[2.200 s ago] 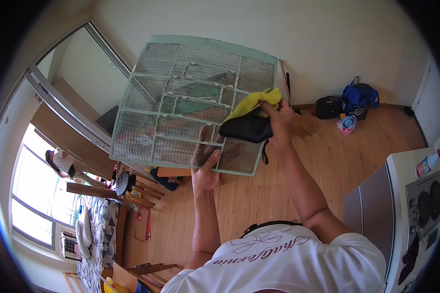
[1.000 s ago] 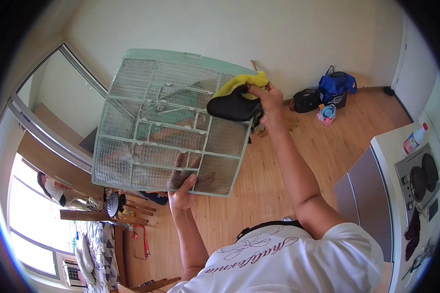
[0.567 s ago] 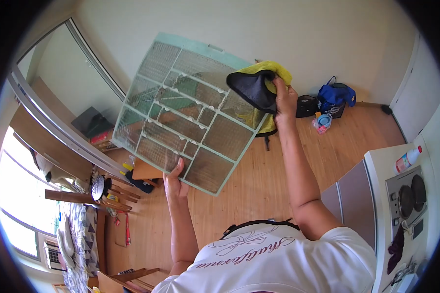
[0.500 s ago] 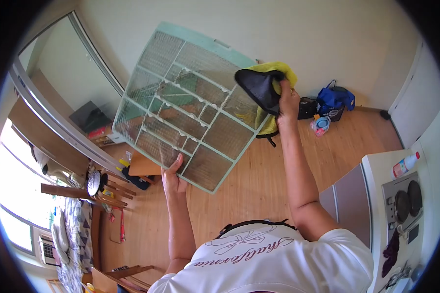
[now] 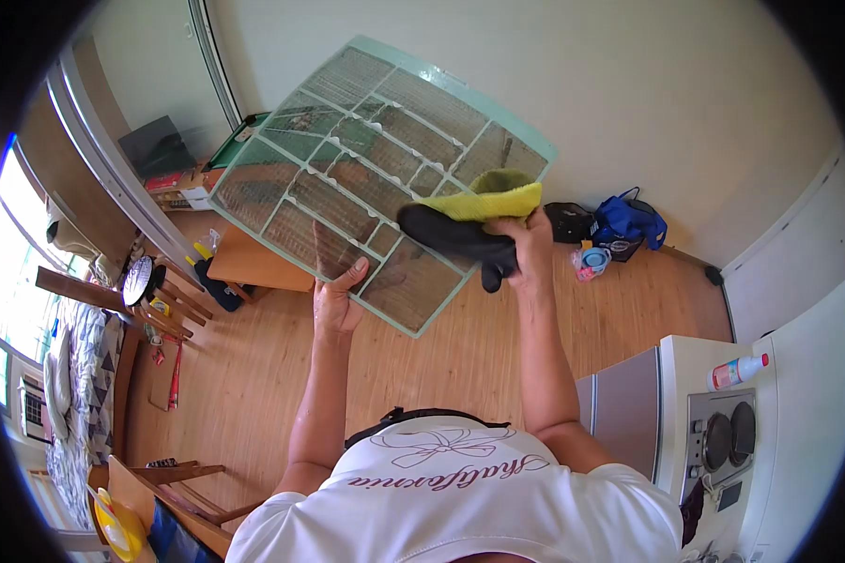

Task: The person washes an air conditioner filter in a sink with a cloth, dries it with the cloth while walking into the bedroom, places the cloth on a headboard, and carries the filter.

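A pale green air-conditioner filter point(image 5: 426, 176), a framed mesh panel with several ribs, is held up tilted in front of me. My left hand point(image 5: 338, 298) grips its lower left edge, thumb on the near face and fingers seen dimly through the mesh. My right hand point(image 5: 526, 246) is closed on a yellow and black cloth point(image 5: 488, 202). That cloth lies over the lower right part of the filter and hides some of the mesh there.
A wooden bench point(image 5: 258, 258) and a stool point(image 5: 150, 286) stand to the left. Blue and black bags point(image 5: 629, 220) sit by the wall. At right, a counter holds a two-plate cooker point(image 5: 728, 436) and a bottle point(image 5: 737, 372). A chair point(image 5: 174, 502) is at lower left.
My right hand has brought the cloth down and left from the filter's right corner onto its lower right part. The filter has turned slightly, and my view has shifted.
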Motion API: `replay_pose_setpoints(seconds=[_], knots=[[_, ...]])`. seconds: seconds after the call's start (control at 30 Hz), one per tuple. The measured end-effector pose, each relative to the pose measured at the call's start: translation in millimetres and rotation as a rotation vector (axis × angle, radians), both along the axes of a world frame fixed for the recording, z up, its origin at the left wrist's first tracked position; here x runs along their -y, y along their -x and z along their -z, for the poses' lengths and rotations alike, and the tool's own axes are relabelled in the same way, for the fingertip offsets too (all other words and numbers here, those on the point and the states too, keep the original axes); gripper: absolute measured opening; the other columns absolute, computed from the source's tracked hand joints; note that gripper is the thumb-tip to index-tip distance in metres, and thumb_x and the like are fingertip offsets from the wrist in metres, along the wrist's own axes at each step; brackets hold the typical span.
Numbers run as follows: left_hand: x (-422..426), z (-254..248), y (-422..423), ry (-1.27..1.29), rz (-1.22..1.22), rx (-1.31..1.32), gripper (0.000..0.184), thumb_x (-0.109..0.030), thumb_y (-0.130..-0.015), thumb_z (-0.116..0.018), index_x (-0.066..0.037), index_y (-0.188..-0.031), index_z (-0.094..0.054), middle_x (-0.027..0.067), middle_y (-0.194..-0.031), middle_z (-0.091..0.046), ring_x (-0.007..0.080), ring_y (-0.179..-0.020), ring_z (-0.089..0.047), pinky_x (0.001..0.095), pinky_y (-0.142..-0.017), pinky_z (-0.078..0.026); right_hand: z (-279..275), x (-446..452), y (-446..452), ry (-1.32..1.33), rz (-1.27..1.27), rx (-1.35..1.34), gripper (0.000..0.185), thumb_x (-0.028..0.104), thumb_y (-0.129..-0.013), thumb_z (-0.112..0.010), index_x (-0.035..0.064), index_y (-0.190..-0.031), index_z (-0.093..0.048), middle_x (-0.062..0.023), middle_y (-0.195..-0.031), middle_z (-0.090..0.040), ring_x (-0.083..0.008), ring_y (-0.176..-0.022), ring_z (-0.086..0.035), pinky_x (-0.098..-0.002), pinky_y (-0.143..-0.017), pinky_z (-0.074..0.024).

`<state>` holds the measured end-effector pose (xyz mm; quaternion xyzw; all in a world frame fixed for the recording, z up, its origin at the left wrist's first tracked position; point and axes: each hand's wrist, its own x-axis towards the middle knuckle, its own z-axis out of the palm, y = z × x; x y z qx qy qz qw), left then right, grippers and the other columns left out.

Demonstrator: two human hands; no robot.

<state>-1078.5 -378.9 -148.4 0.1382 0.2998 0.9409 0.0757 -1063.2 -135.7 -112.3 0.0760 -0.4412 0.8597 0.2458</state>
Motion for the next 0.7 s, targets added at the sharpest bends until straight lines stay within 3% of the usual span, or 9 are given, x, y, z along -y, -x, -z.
replay_pose_setpoints(seconds=[0.23, 0.3, 0.37, 0.4, 0.43, 0.5, 0.57, 0.63, 0.7], knots=[[9, 21, -12, 0.083, -0.022, 0.104, 0.058, 0.013, -0.075, -0.055, -0.003, -0.128, -0.037, 0.0182, -0.121, -0.049, 0.0363, -0.109, -0.051, 0.0529, -0.085, -0.049, -31, -34, 28, 0.003, 0.181, -0.041, 0.038, -0.009, -0.070, -0.062, -0.0003, -0.106, -0.054, -0.0083, -0.097, -0.061, -0.0182, -0.086, -0.060, -0.0295, -0.077, -0.0483], [17, 52, -5, 0.146, -0.026, 0.034, 0.051, 0.005, -0.079, -0.058, -0.003, -0.126, -0.039, 0.0188, -0.119, -0.051, 0.0340, -0.105, -0.054, 0.0515, -0.085, -0.049, -39, -28, 26, 0.001, 0.182, -0.059, 0.034, -0.006, -0.074, -0.063, 0.0000, -0.106, -0.055, -0.0074, -0.099, -0.061, -0.0167, -0.087, -0.059, -0.0284, -0.078, -0.0466], [33, 68, -4, 0.203, 0.151, 0.082, 0.041, -0.012, -0.084, -0.059, -0.004, -0.122, -0.044, 0.0142, -0.118, -0.052, 0.0280, -0.107, -0.053, 0.0451, -0.083, -0.050, -45, -28, 30, -0.066, 0.328, -0.116, 0.028, 0.002, -0.078, -0.063, -0.0001, -0.105, -0.055, -0.0066, -0.096, -0.061, -0.0155, -0.084, -0.059, -0.0273, -0.074, -0.0476], [40, 72, -3, 0.158, 0.117, 0.086, 0.039, -0.027, -0.089, -0.053, -0.005, -0.121, -0.046, 0.0127, -0.123, -0.050, 0.0255, -0.110, -0.051, 0.0441, -0.080, -0.050, -49, -31, 25, -0.125, 0.384, -0.122, 0.024, 0.005, -0.083, -0.061, -0.0003, -0.106, -0.056, -0.0053, -0.095, -0.061, -0.0135, -0.084, -0.058, -0.0266, -0.074, -0.0463], [50, 74, 0, 0.162, 0.117, 0.078, 0.039, -0.027, -0.089, -0.053, -0.005, -0.121, -0.046, 0.0127, -0.123, -0.050, 0.0255, -0.110, -0.051, 0.0441, -0.080, -0.050, -51, -37, 21, -0.121, 0.386, -0.129, 0.024, 0.005, -0.083, -0.061, -0.0003, -0.106, -0.056, -0.0053, -0.095, -0.061, -0.0135, -0.084, -0.058, -0.0266, -0.074, -0.0463], [66, 54, -3, 0.427, -0.505, 0.266, 0.048, -0.026, -0.091, -0.051, -0.004, -0.130, -0.033, 0.0169, -0.131, -0.042, 0.0255, -0.123, -0.039, 0.0461, -0.097, -0.035, -55, -40, 15, -0.209, 0.470, -0.163, 0.023, 0.005, -0.084, -0.061, -0.0007, -0.106, -0.056, -0.0044, -0.098, -0.061, -0.0107, -0.087, -0.055, -0.0248, -0.077, -0.0433], [72, 35, 8, 0.562, -0.920, -0.013, 0.056, -0.033, -0.093, -0.046, -0.005, -0.136, -0.024, 0.0166, -0.136, -0.035, 0.0256, -0.130, -0.027, 0.0400, -0.104, -0.024, -58, -40, 15, -0.200, 0.503, -0.104, 0.022, 0.011, -0.086, -0.060, -0.0015, -0.103, -0.057, -0.0043, -0.094, -0.062, -0.0103, -0.083, -0.054, -0.0239, -0.076, -0.0421], [78, -27, 0, 0.895, -0.972, -0.358, 0.058, -0.035, -0.093, -0.045, -0.005, -0.138, -0.024, 0.0161, -0.140, -0.028, 0.0241, -0.133, -0.018, 0.0351, -0.107, -0.016, -52, -42, 18, -0.396, 0.632, -0.034, 0.023, 0.016, -0.087, -0.059, -0.0025, -0.101, -0.058, -0.0048, -0.089, -0.063, -0.0106, -0.080, -0.053, -0.0235, -0.074, -0.0414], [85, -44, 25, 1.059, -1.094, -0.482, 0.052, -0.031, -0.092, -0.049, -0.003, -0.133, -0.035, 0.0147, -0.132, -0.041, 0.0202, -0.122, -0.038, 0.0334, -0.102, -0.028, -53, -33, 15, -0.473, 0.687, 0.036, 0.027, 0.023, -0.089, -0.057, -0.0026, -0.099, -0.059, -0.0066, -0.086, -0.063, -0.0106, -0.077, -0.052, -0.0243, -0.072, -0.0409]])
